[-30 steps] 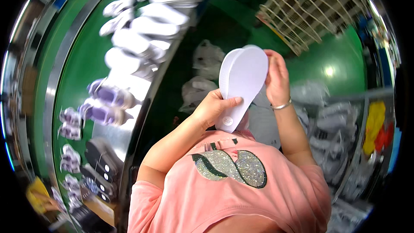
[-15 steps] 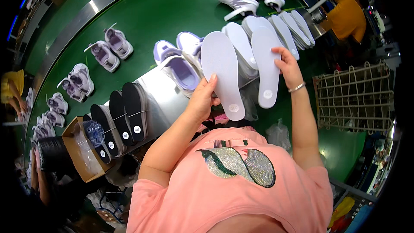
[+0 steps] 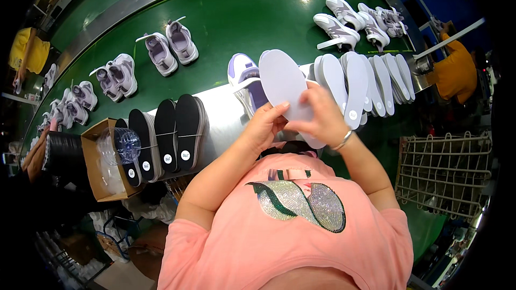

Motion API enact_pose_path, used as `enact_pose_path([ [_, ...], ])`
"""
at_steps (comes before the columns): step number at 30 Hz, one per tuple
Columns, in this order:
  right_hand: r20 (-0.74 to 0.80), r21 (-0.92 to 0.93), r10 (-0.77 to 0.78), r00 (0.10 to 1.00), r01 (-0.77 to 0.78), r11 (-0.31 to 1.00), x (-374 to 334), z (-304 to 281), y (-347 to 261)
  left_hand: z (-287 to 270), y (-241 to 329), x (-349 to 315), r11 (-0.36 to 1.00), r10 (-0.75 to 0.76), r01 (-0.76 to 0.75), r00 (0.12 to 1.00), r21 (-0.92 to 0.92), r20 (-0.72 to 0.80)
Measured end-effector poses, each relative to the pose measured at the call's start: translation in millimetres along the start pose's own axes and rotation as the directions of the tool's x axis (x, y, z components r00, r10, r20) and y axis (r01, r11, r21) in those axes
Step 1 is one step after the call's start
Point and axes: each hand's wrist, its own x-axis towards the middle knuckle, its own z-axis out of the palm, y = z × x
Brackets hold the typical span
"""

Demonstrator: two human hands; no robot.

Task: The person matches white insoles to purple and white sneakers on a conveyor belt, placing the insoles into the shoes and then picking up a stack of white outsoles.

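Note:
A white insole (image 3: 282, 80) stands tilted in front of me. My left hand (image 3: 263, 127) is closed on its near edge, thumb on top. My right hand (image 3: 321, 117) pinches the same insole from the right, its fingers slightly blurred. A second edge at the tip suggests another insole lies behind it, but I cannot tell for sure. Just beyond the left hand are white and lilac sneakers (image 3: 243, 69), partly covered by the insole. A row of white insoles (image 3: 355, 83) lies to the right of my hands.
Banded black insoles (image 3: 189, 126) lie at left beside a cardboard box (image 3: 97, 174) holding clear plastic. Pairs of sneakers (image 3: 171, 45) stand along the green table (image 3: 236, 16), with more (image 3: 346, 19) at far right. A wire rack (image 3: 443, 169) is at right. People in yellow are at both sides.
The right hand has come left to the left hand's insole; the insole it held no longer shows apart. The view has shifted, so the table things appear further right.

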Motion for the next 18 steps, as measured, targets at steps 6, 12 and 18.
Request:
enact_pose_path([
  [6, -0.014, -0.093, 0.146, 0.989, -0.147, 0.985, 0, 10, 1, -21, 7, 2, 0.981, -0.117, 0.097, 0.987, 0.169, 0.110],
  [12, 0.218, -0.145, -0.055, 0.974, 0.088, 0.985, -8, -13, 13, -92, -1, 13, 0.230, 0.719, -0.107, 0.689, 0.967, -0.094],
  [18, 0.557, -0.417, 0.019, 0.830, 0.260, 0.871, 22, 24, -10, -99, 14, 87, 0.255, 0.741, -0.258, 0.671, 0.932, -0.017],
])
